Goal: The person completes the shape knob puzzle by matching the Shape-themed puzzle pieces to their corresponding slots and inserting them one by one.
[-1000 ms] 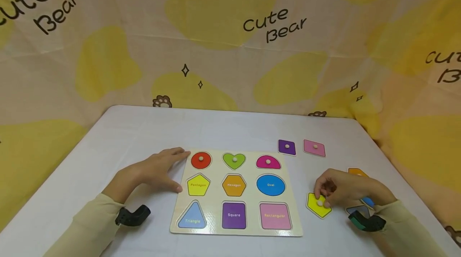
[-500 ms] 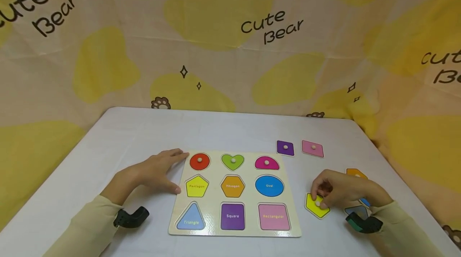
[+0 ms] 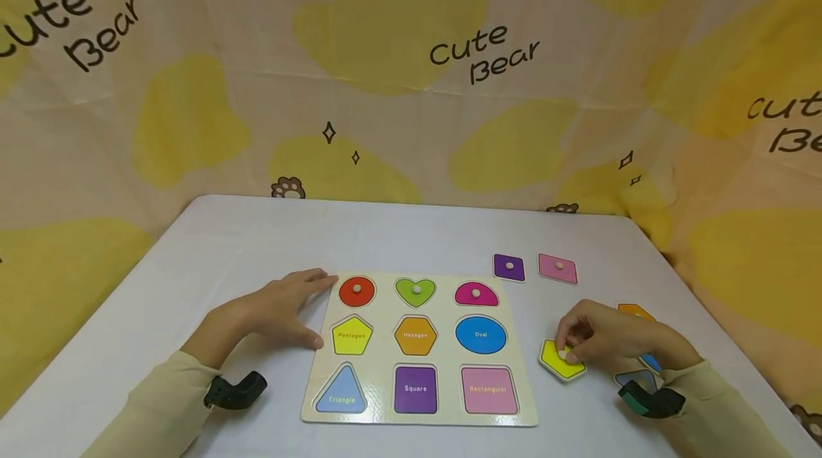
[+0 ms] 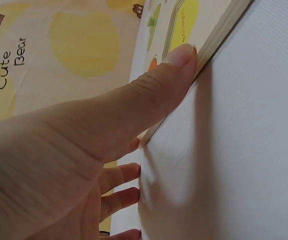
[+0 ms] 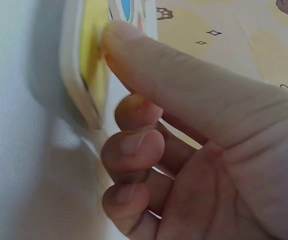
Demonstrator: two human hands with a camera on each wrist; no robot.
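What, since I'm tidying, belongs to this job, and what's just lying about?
Likely job:
Pale wooden shape board
Yellow pentagonal knobbed piece, in right hand
Loose: purple square, pink rectangle, partly hidden orange piece, blue piece, greyish piece
Seated: red circle, green heart, magenta half-circle

Likely incidental:
Yellow-patterned fabric backdrop
Black wrist devices

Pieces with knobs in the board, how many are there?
3, in the far row of the board: red circle at left, green heart in the middle, pink half-circle at right.

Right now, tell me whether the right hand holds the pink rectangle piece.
No, the right hand pinches the yellow piece while the pink rectangle piece lies apart.
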